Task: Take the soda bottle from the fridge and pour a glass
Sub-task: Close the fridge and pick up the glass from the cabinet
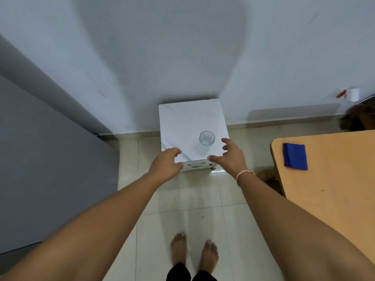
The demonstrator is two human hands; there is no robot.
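Currently both hands empty; left hand (166, 164) loosely curled at the lower-left edge of the white stand (182, 122), right hand (228, 155) spread wide just right of the glass (207, 138) at frame centre; grey fridge (50, 159) at left, closed; bottle not visible.

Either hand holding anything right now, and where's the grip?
Nothing held. Left hand and right hand are both open and empty; the glass stands untouched on the small white table.
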